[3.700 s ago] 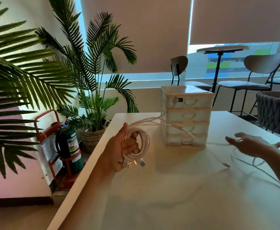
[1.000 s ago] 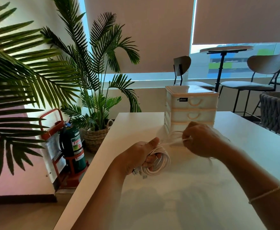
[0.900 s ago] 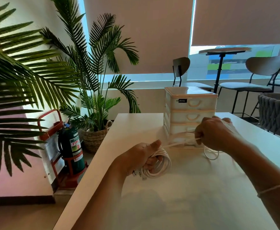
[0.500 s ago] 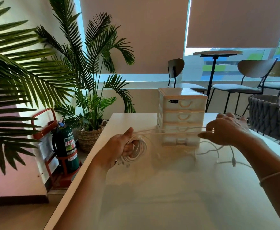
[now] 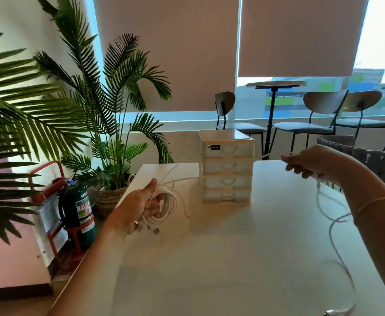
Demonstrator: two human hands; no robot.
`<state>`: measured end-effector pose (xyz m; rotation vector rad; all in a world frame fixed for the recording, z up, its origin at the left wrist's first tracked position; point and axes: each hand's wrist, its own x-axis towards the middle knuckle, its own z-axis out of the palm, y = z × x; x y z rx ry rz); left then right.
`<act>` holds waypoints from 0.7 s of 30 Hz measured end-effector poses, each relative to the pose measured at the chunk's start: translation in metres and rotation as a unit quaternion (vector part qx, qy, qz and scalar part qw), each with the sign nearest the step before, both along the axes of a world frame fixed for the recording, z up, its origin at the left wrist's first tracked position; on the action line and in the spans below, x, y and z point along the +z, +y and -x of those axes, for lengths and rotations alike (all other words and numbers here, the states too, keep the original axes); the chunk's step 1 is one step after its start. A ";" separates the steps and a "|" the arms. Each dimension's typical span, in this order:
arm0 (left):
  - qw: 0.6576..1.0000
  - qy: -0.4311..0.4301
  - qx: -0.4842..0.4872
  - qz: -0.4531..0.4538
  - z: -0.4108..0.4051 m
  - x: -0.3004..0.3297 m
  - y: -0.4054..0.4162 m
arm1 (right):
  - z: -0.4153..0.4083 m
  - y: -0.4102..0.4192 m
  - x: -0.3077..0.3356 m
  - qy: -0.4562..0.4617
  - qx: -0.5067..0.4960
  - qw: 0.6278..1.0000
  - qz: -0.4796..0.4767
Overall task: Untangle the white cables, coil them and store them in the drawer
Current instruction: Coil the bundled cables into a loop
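My left hand (image 5: pixel 139 207) grips a coil of white cable (image 5: pixel 168 205) above the table's left side, with plug ends hanging under the fist. A loose strand runs from the coil past the front of the small white drawer unit (image 5: pixel 227 169), whose drawers are all closed. My right hand (image 5: pixel 305 164) is raised to the right of the unit, fingers curled round another white cable (image 5: pixel 330 220). That cable hangs down from the fist in loops and trails over the table to a plug (image 5: pixel 333 312) near the front right edge.
The white table (image 5: pixel 221 258) fills the lower view. Left of it stand potted palms (image 5: pixel 109 137) and a green fire extinguisher (image 5: pixel 78 215) on a red stand. Chairs (image 5: pixel 312 119), a high round table and a woven grey chair back (image 5: pixel 369 160) lie beyond the far right edge.
My right hand has swung out to the right and upward, drawing the cable away from the drawer unit. My left hand keeps the coil, now slightly lower and nearer.
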<state>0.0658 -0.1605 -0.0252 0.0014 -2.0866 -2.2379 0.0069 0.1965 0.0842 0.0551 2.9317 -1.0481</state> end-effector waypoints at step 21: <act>0.998 0.054 -0.036 0.025 -0.035 0.053 -0.029 | 0.086 0.086 -0.016 0.156 -0.056 0.913 -0.374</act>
